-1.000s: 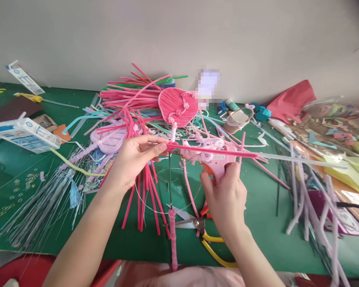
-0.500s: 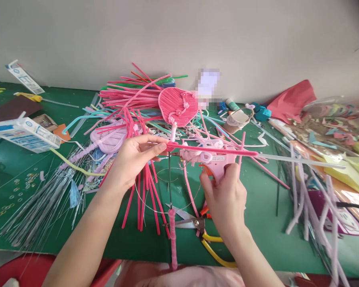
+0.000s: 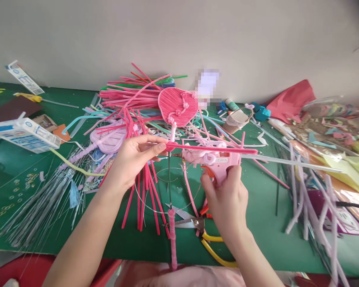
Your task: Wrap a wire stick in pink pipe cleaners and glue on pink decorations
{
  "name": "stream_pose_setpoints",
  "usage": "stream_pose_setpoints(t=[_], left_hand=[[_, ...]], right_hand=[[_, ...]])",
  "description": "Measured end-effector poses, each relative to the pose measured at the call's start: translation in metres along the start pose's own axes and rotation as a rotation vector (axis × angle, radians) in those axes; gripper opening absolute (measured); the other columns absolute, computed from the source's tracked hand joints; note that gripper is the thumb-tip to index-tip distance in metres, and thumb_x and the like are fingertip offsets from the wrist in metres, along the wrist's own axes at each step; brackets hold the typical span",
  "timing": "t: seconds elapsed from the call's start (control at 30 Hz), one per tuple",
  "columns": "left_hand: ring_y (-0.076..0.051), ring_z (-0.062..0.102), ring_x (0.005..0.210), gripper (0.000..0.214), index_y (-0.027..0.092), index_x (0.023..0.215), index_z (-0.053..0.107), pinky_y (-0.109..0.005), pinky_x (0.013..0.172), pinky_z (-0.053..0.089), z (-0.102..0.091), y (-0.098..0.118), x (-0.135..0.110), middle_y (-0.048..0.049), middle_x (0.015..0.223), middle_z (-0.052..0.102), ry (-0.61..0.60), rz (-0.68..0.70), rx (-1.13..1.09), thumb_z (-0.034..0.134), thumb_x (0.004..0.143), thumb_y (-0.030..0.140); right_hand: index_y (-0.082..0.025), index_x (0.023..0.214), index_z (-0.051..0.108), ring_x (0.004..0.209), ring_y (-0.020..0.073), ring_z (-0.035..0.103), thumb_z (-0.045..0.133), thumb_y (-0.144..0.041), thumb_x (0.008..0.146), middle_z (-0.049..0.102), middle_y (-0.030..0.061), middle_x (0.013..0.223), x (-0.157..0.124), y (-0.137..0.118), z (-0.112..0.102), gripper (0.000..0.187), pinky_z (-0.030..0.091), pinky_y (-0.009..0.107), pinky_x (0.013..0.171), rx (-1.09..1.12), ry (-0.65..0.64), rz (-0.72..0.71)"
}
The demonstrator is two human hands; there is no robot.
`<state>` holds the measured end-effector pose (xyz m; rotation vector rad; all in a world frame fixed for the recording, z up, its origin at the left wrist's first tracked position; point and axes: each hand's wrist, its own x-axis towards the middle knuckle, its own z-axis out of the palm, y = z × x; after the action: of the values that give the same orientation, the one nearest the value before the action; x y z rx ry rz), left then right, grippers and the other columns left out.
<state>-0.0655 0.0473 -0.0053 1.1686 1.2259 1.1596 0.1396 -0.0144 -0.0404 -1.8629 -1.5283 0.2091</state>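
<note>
My left hand (image 3: 142, 157) pinches a red pipe cleaner (image 3: 212, 149) where one end is bunched around the thin dark stem (image 3: 169, 179) of a red fan-shaped piece (image 3: 178, 107). From there the free length runs straight out to the right. The fan-shaped piece has small pink flowers on its face, and the stem's lower part is wrapped in pink (image 3: 172, 243). Closed around the handle of a pink hot glue gun (image 3: 219, 171) is my right hand (image 3: 227, 199). Its nozzle points left toward the stem, just below the pipe cleaner, and a long clear glue stick (image 3: 296, 161) sticks out behind.
Yellow-handled scissors (image 3: 199, 225) lie open under the stem. Red pipe cleaners (image 3: 131, 97) are heaped behind, beside a lilac fan-shaped piece (image 3: 107, 137). Thin wires (image 3: 48, 199) and a milk carton (image 3: 26, 133) lie left; lilac pipe cleaners (image 3: 305, 199) lie right.
The glue gun has shifted slightly right and lower with my right hand, so its nozzle is farther from the stem. My left hand and the pipe cleaner stay almost still.
</note>
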Motion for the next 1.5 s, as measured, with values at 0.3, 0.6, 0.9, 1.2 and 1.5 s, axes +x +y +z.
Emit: stream_pose_setpoints(t=[0.3, 0.6, 0.9, 1.2, 1.5], left_hand=[[-0.019, 0.070, 0.084, 0.024, 0.022, 0.084, 0.079, -0.024, 0.070, 0.057, 0.000, -0.001, 0.000, -0.0034, 0.083, 0.077, 0.002, 0.000, -0.010, 0.087, 0.066, 0.035], [-0.020, 0.072, 0.085, 0.022, 0.022, 0.085, 0.079, -0.026, 0.072, 0.058, -0.001, -0.003, 0.001, -0.0041, 0.085, 0.078, -0.006, 0.018, -0.003, 0.085, 0.069, 0.036], [-0.017, 0.074, 0.079, 0.018, 0.023, 0.085, 0.078, -0.023, 0.070, 0.057, -0.002, -0.004, 0.001, -0.0028, 0.081, 0.078, -0.008, 0.021, -0.023, 0.085, 0.071, 0.032], [-0.020, 0.075, 0.082, 0.025, 0.020, 0.090, 0.077, -0.025, 0.068, 0.058, -0.004, 0.000, 0.001, -0.0076, 0.091, 0.080, -0.029, -0.018, -0.009, 0.080, 0.075, 0.040], [-0.017, 0.074, 0.077, 0.030, 0.019, 0.089, 0.078, -0.023, 0.069, 0.058, -0.004, 0.003, 0.004, -0.0057, 0.085, 0.079, -0.015, -0.101, -0.029, 0.088, 0.065, 0.035]], right_hand=[[-0.028, 0.081, 0.025, 0.045, 0.0163, 0.040, 0.055, -0.040, 0.082, 0.041, -0.0082, 0.055, 0.007, -0.006, 0.006, 0.033, 0.030, 0.025, 0.044, 0.000, -0.026, -0.008], [-0.028, 0.082, 0.025, 0.048, 0.0179, 0.044, 0.052, -0.043, 0.085, 0.044, -0.0061, 0.058, 0.003, -0.004, 0.003, 0.031, 0.031, 0.025, 0.045, -0.031, -0.065, -0.038], [-0.028, 0.075, 0.030, 0.038, 0.0138, 0.035, 0.059, -0.045, 0.077, 0.039, -0.0103, 0.046, -0.005, -0.002, -0.016, 0.034, 0.030, 0.024, 0.040, -0.004, -0.177, 0.084], [-0.027, 0.068, 0.040, 0.050, 0.0225, 0.050, 0.056, -0.064, 0.075, 0.049, -0.0001, 0.054, 0.050, 0.078, -0.030, 0.041, 0.042, 0.036, 0.051, -0.280, -0.075, 0.281], [-0.025, 0.138, 0.049, 0.090, 0.0224, 0.063, 0.065, -0.040, 0.090, 0.065, 0.0084, 0.104, 0.020, 0.016, -0.026, 0.052, 0.055, 0.039, 0.080, 0.121, -0.051, -0.493]])
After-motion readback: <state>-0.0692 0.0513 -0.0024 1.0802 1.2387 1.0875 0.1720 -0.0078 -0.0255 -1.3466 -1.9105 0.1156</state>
